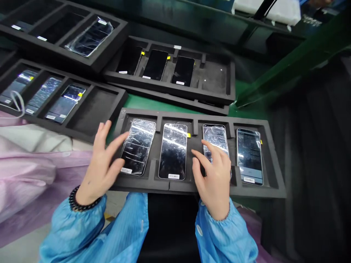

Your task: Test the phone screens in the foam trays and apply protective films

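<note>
Close in front of me lies a black foam tray [178,185] with several smartphones in its compartments. My left hand [101,166] is open at the tray's left end, fingers spread beside the film-wrapped smartphone [138,148] in the first slot. A smartphone with a white label [173,151] lies in the second slot, a yellow tab at its edge. Over the third slot, my right hand [214,170] hovers open with fingers apart, partly covering another film-covered smartphone [215,131]. The rightmost smartphone [249,155] has a lit screen with lines of text.
Behind stands another foam tray [170,88] with three dark phones, resting on a further tray. More phone trays [95,64] are stacked at the left. A person's pink sleeve [65,164] is at the left edge. A green post [290,54] rises at the right.
</note>
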`<act>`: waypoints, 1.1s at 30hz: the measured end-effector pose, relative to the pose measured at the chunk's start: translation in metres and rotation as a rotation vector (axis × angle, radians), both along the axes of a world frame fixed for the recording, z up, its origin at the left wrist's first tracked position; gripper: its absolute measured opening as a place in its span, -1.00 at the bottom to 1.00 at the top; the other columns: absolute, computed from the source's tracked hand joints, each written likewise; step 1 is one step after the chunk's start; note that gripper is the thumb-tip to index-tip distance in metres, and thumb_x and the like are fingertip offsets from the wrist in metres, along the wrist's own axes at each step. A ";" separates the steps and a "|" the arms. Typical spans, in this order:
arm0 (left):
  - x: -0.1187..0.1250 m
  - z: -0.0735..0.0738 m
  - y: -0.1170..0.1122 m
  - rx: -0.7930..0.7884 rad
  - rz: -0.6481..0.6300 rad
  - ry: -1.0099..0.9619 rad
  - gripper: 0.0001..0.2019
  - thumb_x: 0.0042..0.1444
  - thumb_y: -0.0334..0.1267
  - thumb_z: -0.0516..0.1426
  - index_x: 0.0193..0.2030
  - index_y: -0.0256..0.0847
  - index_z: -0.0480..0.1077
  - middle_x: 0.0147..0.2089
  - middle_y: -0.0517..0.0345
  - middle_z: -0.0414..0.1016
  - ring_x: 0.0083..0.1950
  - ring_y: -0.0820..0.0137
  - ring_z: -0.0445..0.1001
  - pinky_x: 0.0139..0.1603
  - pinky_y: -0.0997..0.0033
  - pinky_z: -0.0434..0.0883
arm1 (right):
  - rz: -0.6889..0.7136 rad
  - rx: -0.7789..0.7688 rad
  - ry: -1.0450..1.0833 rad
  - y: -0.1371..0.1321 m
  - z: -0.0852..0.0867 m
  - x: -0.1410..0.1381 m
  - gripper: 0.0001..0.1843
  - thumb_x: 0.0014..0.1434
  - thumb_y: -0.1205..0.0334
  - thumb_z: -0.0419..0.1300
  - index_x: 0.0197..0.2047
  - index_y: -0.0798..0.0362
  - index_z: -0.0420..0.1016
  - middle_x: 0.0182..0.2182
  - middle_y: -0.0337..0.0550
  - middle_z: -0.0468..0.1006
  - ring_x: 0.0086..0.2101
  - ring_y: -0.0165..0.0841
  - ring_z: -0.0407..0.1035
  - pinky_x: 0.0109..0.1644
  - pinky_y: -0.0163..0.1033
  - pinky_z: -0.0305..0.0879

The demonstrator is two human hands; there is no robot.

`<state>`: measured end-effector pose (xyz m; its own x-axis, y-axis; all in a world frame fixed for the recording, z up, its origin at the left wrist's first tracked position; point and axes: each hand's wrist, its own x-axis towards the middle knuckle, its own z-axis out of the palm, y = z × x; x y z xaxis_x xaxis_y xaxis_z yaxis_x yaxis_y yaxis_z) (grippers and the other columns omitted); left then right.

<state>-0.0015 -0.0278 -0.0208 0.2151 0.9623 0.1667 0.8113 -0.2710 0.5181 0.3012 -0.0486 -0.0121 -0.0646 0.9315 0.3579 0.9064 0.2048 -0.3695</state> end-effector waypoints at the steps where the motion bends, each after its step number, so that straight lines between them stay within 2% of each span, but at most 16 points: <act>1: 0.005 0.003 0.007 0.058 -0.111 0.078 -0.51 0.38 -0.03 -0.05 0.41 0.08 0.19 0.62 0.25 -0.36 0.60 -0.06 -0.30 0.55 -0.33 -0.17 | -0.005 -0.019 -0.035 0.004 -0.001 -0.004 -0.77 0.32 0.33 0.14 -0.03 0.10 0.58 0.16 0.08 0.47 0.14 -0.05 0.30 0.22 0.18 0.32; 4: 0.018 0.006 0.023 0.125 -0.444 0.200 -0.56 0.39 -0.05 -0.04 0.33 0.00 0.32 0.61 0.15 -0.32 0.60 -0.09 -0.32 0.52 -0.37 -0.27 | 0.003 -0.051 -0.109 0.011 -0.004 -0.012 -0.77 0.33 0.33 0.13 -0.02 0.13 0.56 0.18 0.12 0.45 0.14 -0.02 0.29 0.22 0.25 0.32; 6: 0.023 0.003 0.029 0.108 -0.532 0.218 -0.53 0.39 0.01 -0.06 0.31 -0.08 0.34 0.61 0.05 -0.28 0.59 -0.09 -0.29 0.52 -0.37 -0.26 | 0.025 -0.053 -0.131 0.013 -0.007 -0.013 -0.75 0.33 0.36 0.11 0.01 0.14 0.54 0.19 0.13 0.44 0.14 -0.02 0.29 0.24 0.28 0.31; 12: 0.023 -0.006 0.032 0.067 -0.468 0.264 -0.46 0.40 0.08 -0.13 0.28 -0.20 0.34 0.60 -0.11 -0.29 0.60 -0.09 -0.32 0.51 -0.36 -0.25 | 0.087 -0.052 -0.097 0.015 -0.009 -0.012 -0.69 0.30 0.49 0.09 0.05 0.16 0.51 0.21 0.14 0.42 0.18 -0.03 0.26 0.29 0.32 0.28; 17: 0.027 -0.006 0.034 0.105 -0.444 0.293 -0.45 0.39 0.12 -0.15 0.26 -0.19 0.33 0.60 -0.13 -0.27 0.59 -0.09 -0.30 0.51 -0.38 -0.24 | 0.191 -0.134 -0.115 0.017 -0.006 -0.011 -0.58 0.27 0.57 -0.01 0.13 0.15 0.44 0.31 0.10 0.30 0.23 -0.06 0.21 0.37 0.35 0.17; 22: 0.030 -0.005 0.039 0.117 -0.430 0.307 -0.49 0.38 0.12 -0.11 0.22 -0.18 0.34 0.60 -0.09 -0.29 0.60 -0.07 -0.29 0.52 -0.34 -0.28 | 0.224 -0.157 -0.130 0.017 -0.006 -0.009 -0.54 0.27 0.59 -0.05 0.16 0.19 0.42 0.35 0.11 0.25 0.27 -0.07 0.15 0.43 0.35 0.06; 29: 0.030 -0.004 0.041 0.099 -0.449 0.292 -0.50 0.38 0.14 -0.11 0.18 -0.14 0.36 0.60 -0.02 -0.23 0.60 -0.04 -0.27 0.52 -0.34 -0.32 | 0.144 -0.167 -0.088 0.013 -0.009 -0.010 -0.63 0.33 0.43 0.06 0.16 0.14 0.45 0.34 0.06 0.26 0.28 -0.09 0.15 0.48 0.35 -0.07; 33: 0.030 -0.002 0.043 0.105 -0.438 0.265 -0.51 0.38 0.13 -0.12 0.12 -0.14 0.41 0.55 -0.05 -0.06 0.58 -0.06 -0.20 0.51 -0.37 -0.32 | 0.123 -0.170 -0.044 0.010 -0.009 -0.009 -0.64 0.35 0.39 0.08 0.18 0.11 0.44 0.32 0.04 0.28 0.28 -0.11 0.15 0.49 0.29 -0.07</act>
